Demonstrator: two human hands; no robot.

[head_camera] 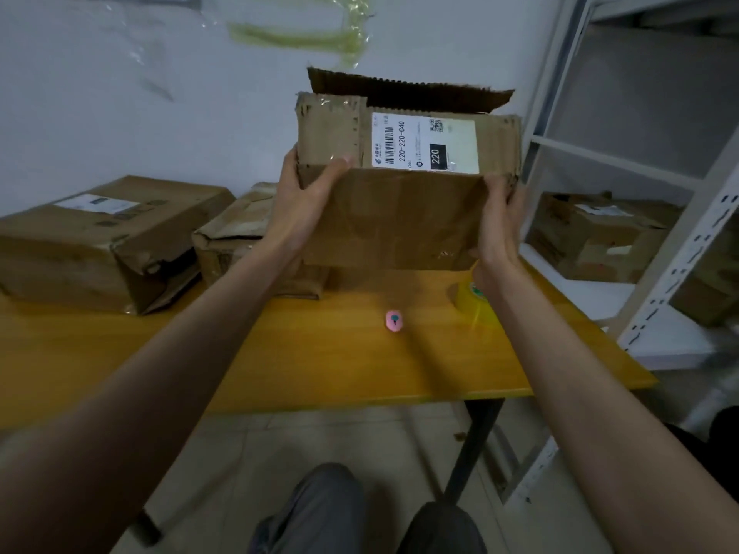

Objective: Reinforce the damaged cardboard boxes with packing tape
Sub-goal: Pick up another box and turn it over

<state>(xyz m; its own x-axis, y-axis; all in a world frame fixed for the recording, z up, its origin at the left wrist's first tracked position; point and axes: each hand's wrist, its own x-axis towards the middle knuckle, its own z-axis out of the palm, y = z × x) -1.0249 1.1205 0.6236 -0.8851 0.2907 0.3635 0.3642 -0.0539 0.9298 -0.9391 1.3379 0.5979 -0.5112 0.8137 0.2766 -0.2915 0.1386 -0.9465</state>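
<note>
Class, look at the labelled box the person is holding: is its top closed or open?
Open. A torn flap stands up behind the held box, gripped by the left hand and right hand.

Both hands, left [302, 193] and right [500, 229], grip the ends of a battered brown cardboard box with a white label [404, 209], raised above the yellow wooden desk [340, 353] where a yellow tape roll [474, 303] sits.

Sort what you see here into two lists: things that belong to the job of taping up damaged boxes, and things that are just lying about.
Part of the job:
- held box, gripped by left hand and right hand
- crushed box on the table
- middle box
- tape roll

Just lying about:
- pink object
- yellow table
- metal shelving
- box on the shelf
</note>
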